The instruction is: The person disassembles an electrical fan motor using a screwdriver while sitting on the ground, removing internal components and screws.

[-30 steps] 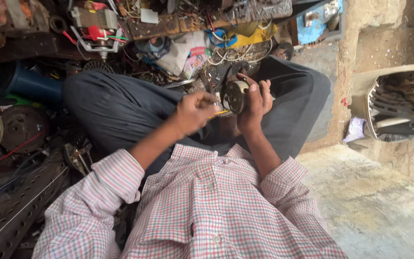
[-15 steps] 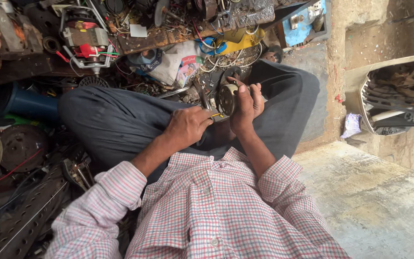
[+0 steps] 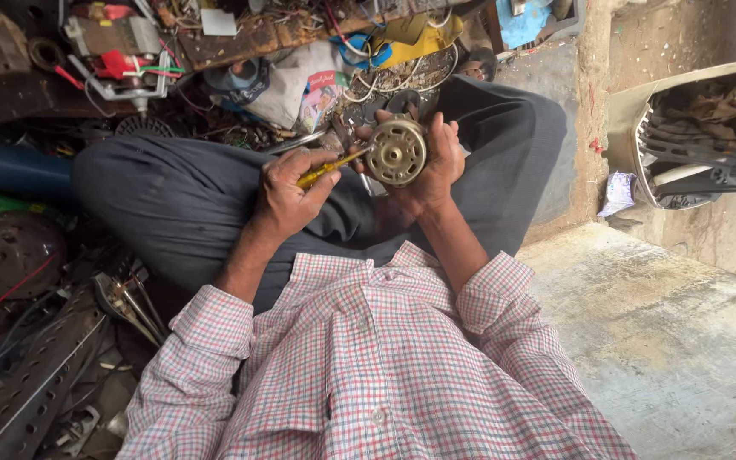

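The round metal motor part (image 3: 397, 152) sits upright in our right hand (image 3: 433, 163), its flat brass-coloured face with one central hub turned toward us; it is held above our lap, a little right of the middle of the scene. The right hand's fingers curl around the far rim, and the thumb side cups the near edge, so the grip is closed firmly on the part. Our left hand (image 3: 287, 194) is wrapped in a tight fist around one yellow-handled screwdriver (image 3: 330, 168), whose tip points right and touches the left edge of the motor part. We count two hands at work, one tool and one part between them. Both forearms come out of the rolled cuffs of one red-and-white checked shirt (image 3: 359, 375), and our crossed legs in grey trousers (image 3: 181, 204) lie under the hands. On the far left we see one electric motor with red wiring (image 3: 117, 51) among heaped scrap, and one blue cylinder (image 3: 19, 170) lies at the left edge. One perforated metal strip (image 3: 23, 388) lies near left. On the right, the bare concrete floor (image 3: 683, 341) runs to one pale casing (image 3: 700, 136) holding dark scrap.
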